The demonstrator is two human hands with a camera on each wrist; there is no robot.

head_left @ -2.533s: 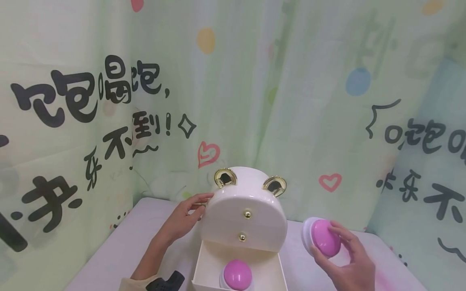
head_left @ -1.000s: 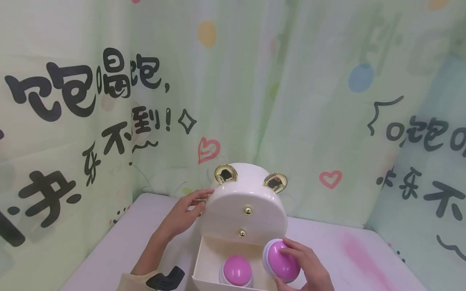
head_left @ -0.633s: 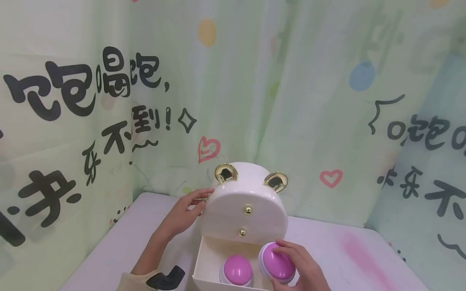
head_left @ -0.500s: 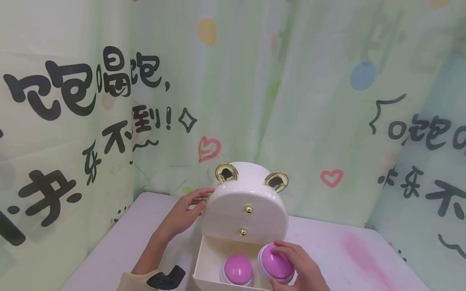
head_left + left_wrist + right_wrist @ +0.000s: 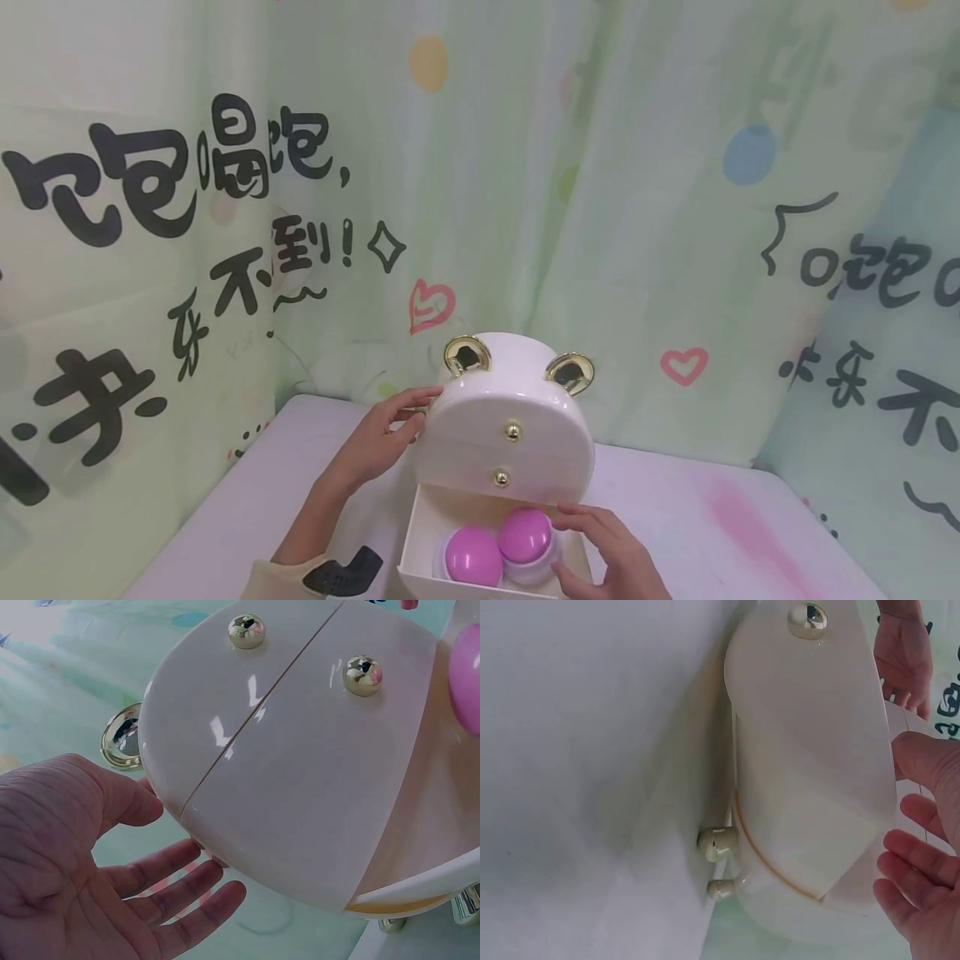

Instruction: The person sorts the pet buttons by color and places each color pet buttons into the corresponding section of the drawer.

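A white rounded drawer box with gold ear-shaped rings and two gold knobs stands mid-table in the head view. Its lower drawer is pulled out. Inside lie two round items, each with a glossy pink dome and white base: the left one and, close beside it, the right one. My left hand rests its fingertips at the box's upper left side, fingers loosely extended. At the drawer's right wall, my right hand has its fingers spread beside the right item, holding nothing.
A pale tablecloth with a pink smear covers the table. Printed curtains close in the back and both sides. Small gold feet hold the box up in the right wrist view.
My right hand has brought the second pink-domed item from the right into the drawer and let go of it. The first one has shifted slightly left. My left hand stays at the box.
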